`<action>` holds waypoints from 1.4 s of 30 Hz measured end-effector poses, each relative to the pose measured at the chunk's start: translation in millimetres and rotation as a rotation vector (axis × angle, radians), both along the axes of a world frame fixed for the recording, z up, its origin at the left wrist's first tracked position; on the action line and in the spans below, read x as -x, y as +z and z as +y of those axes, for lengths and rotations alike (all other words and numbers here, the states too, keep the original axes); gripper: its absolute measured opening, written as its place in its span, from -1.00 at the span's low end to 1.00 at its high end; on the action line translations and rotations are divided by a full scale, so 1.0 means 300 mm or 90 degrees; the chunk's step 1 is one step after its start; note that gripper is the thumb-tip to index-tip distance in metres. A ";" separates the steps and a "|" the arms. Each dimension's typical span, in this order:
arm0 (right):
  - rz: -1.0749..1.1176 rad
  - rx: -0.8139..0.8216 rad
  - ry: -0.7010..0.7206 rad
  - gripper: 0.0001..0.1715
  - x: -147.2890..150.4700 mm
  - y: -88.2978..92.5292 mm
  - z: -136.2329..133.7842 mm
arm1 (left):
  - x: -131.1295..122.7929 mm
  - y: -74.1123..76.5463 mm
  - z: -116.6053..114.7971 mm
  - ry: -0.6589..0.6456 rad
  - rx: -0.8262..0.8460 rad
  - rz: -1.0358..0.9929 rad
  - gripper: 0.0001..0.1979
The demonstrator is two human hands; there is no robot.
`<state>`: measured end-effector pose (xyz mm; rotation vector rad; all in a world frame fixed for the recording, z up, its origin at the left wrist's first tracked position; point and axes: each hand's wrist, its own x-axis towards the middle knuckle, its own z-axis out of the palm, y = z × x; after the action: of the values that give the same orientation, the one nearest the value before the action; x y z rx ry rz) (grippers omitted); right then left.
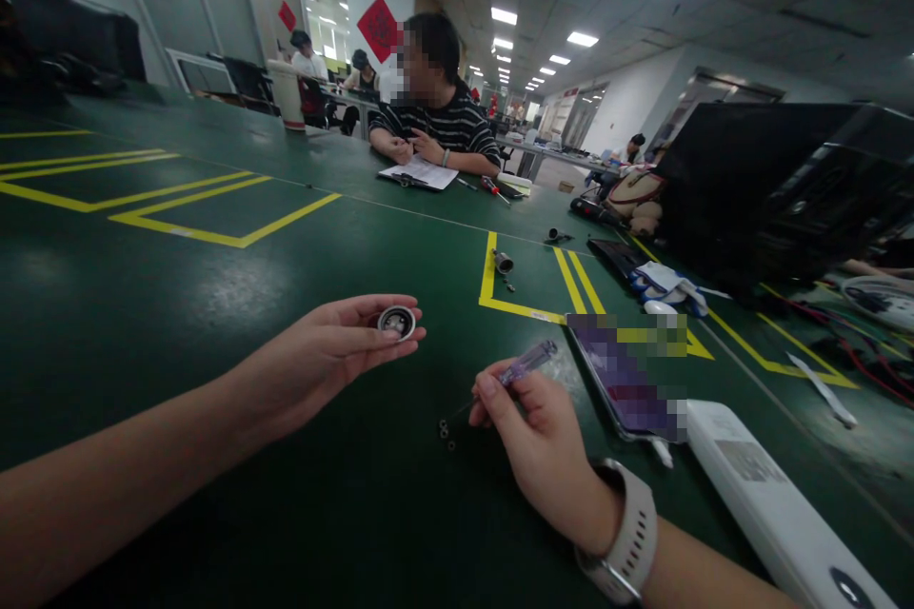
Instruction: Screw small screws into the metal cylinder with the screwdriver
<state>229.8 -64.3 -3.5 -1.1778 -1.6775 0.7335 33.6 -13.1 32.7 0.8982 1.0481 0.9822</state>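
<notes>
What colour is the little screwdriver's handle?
Clear purple: the small screwdriver's plastic handle, held in the right hand, head view.

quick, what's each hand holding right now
Left hand: closed on a small round metal part, held at the fingertips.
Right hand: closed on a purple-handled screwdriver.

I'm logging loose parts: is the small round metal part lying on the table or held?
Held. The left hand pinches the round part between thumb and fingertips, clear of the green table.
</notes>
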 end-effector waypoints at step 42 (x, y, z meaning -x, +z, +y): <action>-0.073 -0.125 0.002 -0.82 0.004 -0.003 -0.018 | -0.069 -0.063 -0.111 -0.183 -0.015 0.060 -0.63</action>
<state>228.5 -69.8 -4.3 -1.0954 -1.8025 0.4986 54.3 -46.3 13.8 1.0891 0.9552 0.7187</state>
